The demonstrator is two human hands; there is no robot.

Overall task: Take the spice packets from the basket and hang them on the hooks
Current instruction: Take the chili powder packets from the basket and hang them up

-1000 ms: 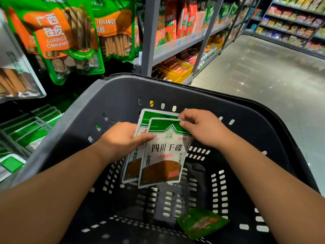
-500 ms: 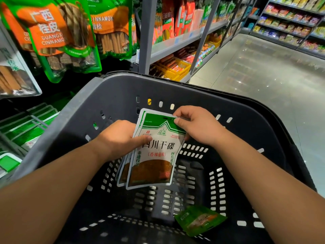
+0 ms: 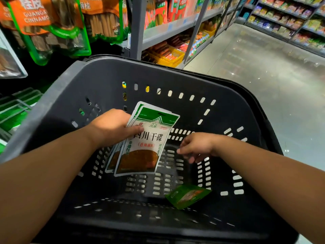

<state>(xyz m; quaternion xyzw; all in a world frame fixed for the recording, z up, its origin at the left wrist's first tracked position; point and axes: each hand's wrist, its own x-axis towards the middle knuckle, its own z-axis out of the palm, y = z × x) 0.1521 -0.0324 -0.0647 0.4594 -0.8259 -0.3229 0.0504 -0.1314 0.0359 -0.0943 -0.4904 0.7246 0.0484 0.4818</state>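
Note:
My left hand grips a small stack of white spice packets with green tops, held upright inside the dark grey basket. My right hand hovers just right of the stack, fingers apart and pointing down into the basket, holding nothing. A small green packet lies on the basket floor, below and slightly right of my right hand.
Green and orange cinnamon bags hang on the display at the upper left. Green packets fill a rack at the left, beside the basket. A grey shelf unit runs behind the basket. A shiny aisle floor stretches right.
My right hand has let go of the top of the packets and dropped lower to the right. The left hand keeps the stack, now squared together.

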